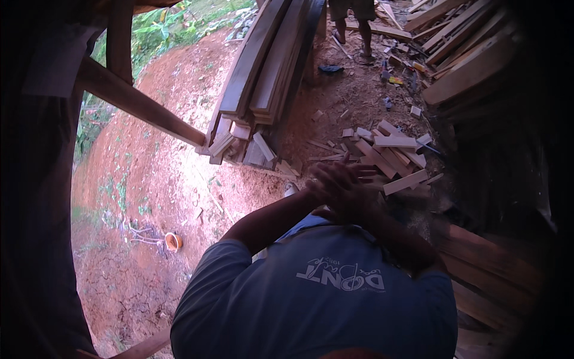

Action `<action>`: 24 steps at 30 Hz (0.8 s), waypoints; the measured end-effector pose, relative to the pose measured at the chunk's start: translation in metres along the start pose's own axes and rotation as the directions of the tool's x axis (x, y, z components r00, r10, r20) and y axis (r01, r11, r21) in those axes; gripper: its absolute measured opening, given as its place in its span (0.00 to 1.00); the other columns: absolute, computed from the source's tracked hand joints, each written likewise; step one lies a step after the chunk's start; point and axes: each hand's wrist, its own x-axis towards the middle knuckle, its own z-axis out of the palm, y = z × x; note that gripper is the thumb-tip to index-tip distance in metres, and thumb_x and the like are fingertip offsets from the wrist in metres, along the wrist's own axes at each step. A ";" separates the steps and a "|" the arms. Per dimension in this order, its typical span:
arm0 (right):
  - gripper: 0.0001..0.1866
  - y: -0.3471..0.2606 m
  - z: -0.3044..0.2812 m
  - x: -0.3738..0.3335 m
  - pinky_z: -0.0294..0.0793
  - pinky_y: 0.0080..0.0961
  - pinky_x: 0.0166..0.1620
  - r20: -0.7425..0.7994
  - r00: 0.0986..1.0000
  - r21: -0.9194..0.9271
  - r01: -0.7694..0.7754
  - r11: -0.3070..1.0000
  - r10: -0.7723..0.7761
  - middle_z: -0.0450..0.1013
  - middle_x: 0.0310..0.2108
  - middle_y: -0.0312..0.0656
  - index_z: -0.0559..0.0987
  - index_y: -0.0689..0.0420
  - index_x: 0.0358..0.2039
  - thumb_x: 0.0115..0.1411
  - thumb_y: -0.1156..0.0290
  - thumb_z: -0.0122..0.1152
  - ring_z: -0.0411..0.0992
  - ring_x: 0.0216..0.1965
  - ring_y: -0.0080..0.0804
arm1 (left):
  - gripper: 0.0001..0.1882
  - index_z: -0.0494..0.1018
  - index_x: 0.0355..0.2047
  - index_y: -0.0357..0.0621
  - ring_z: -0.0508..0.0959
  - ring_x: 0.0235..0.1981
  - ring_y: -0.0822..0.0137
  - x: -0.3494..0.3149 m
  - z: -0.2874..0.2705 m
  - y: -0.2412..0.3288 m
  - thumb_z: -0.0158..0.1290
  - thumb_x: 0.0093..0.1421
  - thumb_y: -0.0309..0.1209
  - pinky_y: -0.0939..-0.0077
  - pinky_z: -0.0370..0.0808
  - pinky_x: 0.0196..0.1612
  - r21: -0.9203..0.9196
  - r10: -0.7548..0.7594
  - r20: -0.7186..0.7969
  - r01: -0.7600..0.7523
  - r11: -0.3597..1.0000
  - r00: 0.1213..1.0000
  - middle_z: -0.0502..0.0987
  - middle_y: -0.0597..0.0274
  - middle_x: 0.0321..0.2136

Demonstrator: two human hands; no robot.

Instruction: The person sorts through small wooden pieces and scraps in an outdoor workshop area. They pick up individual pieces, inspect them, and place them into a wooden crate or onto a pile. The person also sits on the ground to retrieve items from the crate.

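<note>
Head view: wood offcuts (pixel 396 142) ahead-right of joined hands (pixel 341 183)

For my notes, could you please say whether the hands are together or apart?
Together: the hands overlap, one crossing over the other.

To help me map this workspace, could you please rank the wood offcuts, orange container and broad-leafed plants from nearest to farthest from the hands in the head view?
1. Wood offcuts: just beyond the hands, to the right.
2. Orange container: on the ground, left.
3. Broad-leafed plants: upper left.
</note>
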 end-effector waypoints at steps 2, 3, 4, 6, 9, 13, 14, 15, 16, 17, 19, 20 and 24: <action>0.31 0.057 0.055 -0.061 0.61 0.52 0.66 -0.095 0.995 -0.102 -0.050 0.993 0.040 0.67 0.62 0.53 0.73 0.54 0.59 0.61 0.50 0.61 0.66 0.64 0.53 | 0.30 0.68 0.61 0.44 0.63 0.66 0.54 0.010 0.026 0.006 0.50 0.66 0.50 0.48 0.56 0.68 -0.175 0.084 0.080 -0.069 0.982 0.993 0.69 0.53 0.60; 0.30 0.066 0.049 -0.066 0.62 0.53 0.65 -0.144 0.988 -0.105 -0.071 0.992 0.056 0.67 0.62 0.53 0.72 0.55 0.60 0.61 0.53 0.60 0.66 0.64 0.53 | 0.31 0.67 0.62 0.43 0.62 0.67 0.55 0.008 0.033 0.013 0.49 0.66 0.51 0.49 0.56 0.69 -0.222 0.127 0.095 -0.103 0.970 0.987 0.69 0.54 0.60; 0.28 0.076 0.042 -0.073 0.63 0.53 0.65 -0.196 0.978 -0.111 -0.100 0.989 0.077 0.67 0.62 0.54 0.72 0.56 0.60 0.62 0.57 0.59 0.66 0.64 0.53 | 0.32 0.66 0.63 0.43 0.62 0.68 0.56 0.007 0.041 0.020 0.49 0.67 0.52 0.50 0.55 0.69 -0.254 0.149 0.118 -0.116 0.960 0.982 0.69 0.54 0.61; 0.31 0.123 0.045 -0.100 0.65 0.49 0.64 -0.193 0.957 -0.236 -0.260 0.936 0.217 0.64 0.62 0.60 0.64 0.62 0.64 0.63 0.64 0.59 0.66 0.61 0.60 | 0.35 0.63 0.66 0.42 0.61 0.69 0.57 -0.003 0.061 0.050 0.45 0.69 0.55 0.53 0.55 0.70 -0.318 0.104 0.128 -0.058 0.946 0.986 0.67 0.54 0.63; 0.26 0.155 0.042 -0.128 0.69 0.44 0.61 0.053 0.616 0.150 -0.783 0.603 0.786 0.69 0.59 0.57 0.68 0.62 0.61 0.67 0.60 0.54 0.69 0.59 0.53 | 0.38 0.57 0.70 0.42 0.61 0.69 0.58 -0.008 0.086 0.087 0.36 0.72 0.59 0.57 0.56 0.70 -0.450 -0.015 0.173 0.093 0.888 0.985 0.63 0.52 0.67; 0.29 0.110 0.039 -0.123 0.69 0.40 0.61 0.566 0.370 0.819 -0.351 -0.454 0.737 0.73 0.55 0.53 0.73 0.63 0.56 0.73 0.49 0.42 0.69 0.60 0.45 | 0.31 0.59 0.69 0.43 0.60 0.70 0.53 -0.012 0.113 0.089 0.51 0.70 0.42 0.48 0.54 0.70 0.585 0.226 0.064 -0.220 0.781 0.972 0.62 0.51 0.67; 0.30 0.094 0.035 -0.115 0.69 0.39 0.62 0.563 0.400 0.823 -0.196 -0.533 0.723 0.73 0.54 0.52 0.74 0.64 0.54 0.73 0.47 0.41 0.69 0.60 0.44 | 0.31 0.60 0.68 0.44 0.60 0.70 0.52 -0.007 0.114 0.086 0.51 0.68 0.41 0.49 0.55 0.70 0.746 0.299 0.205 -0.346 0.569 0.932 0.62 0.50 0.67; 0.32 0.077 0.035 -0.102 0.68 0.38 0.62 0.570 0.442 0.786 -0.048 -0.616 0.692 0.74 0.53 0.52 0.75 0.65 0.53 0.73 0.46 0.40 0.69 0.60 0.43 | 0.31 0.61 0.67 0.45 0.60 0.70 0.52 -0.003 0.113 0.080 0.51 0.67 0.40 0.49 0.56 0.70 0.845 0.335 0.343 -0.444 0.299 0.878 0.62 0.49 0.67; 0.33 0.063 0.028 -0.089 0.66 0.38 0.63 0.563 0.482 0.783 -0.053 -0.620 0.671 0.74 0.53 0.52 0.75 0.65 0.53 0.73 0.45 0.40 0.69 0.60 0.42 | 0.30 0.62 0.67 0.45 0.60 0.70 0.51 0.002 0.110 0.069 0.51 0.66 0.40 0.50 0.56 0.70 0.859 0.321 0.484 -0.512 0.001 0.814 0.62 0.48 0.67; 0.33 0.049 0.019 -0.071 0.64 0.38 0.64 0.560 0.530 0.775 -0.065 -0.628 0.637 0.74 0.52 0.52 0.76 0.65 0.52 0.72 0.44 0.40 0.69 0.60 0.42 | 0.30 0.66 0.65 0.50 0.60 0.70 0.51 0.000 0.096 0.030 0.52 0.61 0.38 0.51 0.57 0.70 0.850 0.380 0.476 -0.526 0.033 0.793 0.63 0.49 0.67; 0.35 0.028 -0.003 -0.048 0.61 0.37 0.66 0.549 0.597 0.765 -0.076 -0.640 0.585 0.75 0.52 0.51 0.76 0.66 0.51 0.72 0.43 0.39 0.69 0.60 0.41 | 0.30 0.67 0.64 0.53 0.60 0.70 0.51 -0.008 0.070 0.022 0.52 0.60 0.39 0.51 0.57 0.70 0.757 0.309 0.630 -0.652 -0.041 0.712 0.64 0.51 0.67; 0.35 0.020 -0.015 -0.043 0.59 0.37 0.67 0.529 0.625 0.771 -0.070 -0.633 0.574 0.75 0.51 0.51 0.76 0.66 0.50 0.72 0.42 0.38 0.69 0.60 0.41 | 0.31 0.68 0.64 0.54 0.60 0.70 0.50 -0.009 0.057 0.018 0.52 0.59 0.39 0.51 0.57 0.70 0.686 0.265 0.713 -0.724 -0.069 0.650 0.64 0.52 0.67; 0.34 0.032 -0.002 -0.076 0.63 0.37 0.64 0.355 0.530 0.934 -0.240 -0.266 0.770 0.76 0.49 0.51 0.77 0.65 0.50 0.72 0.43 0.39 0.71 0.57 0.41 | 0.37 0.62 0.68 0.54 0.64 0.68 0.53 -0.035 -0.013 -0.007 0.54 0.57 0.35 0.54 0.61 0.68 0.829 0.007 0.499 -0.475 -0.294 0.867 0.64 0.58 0.68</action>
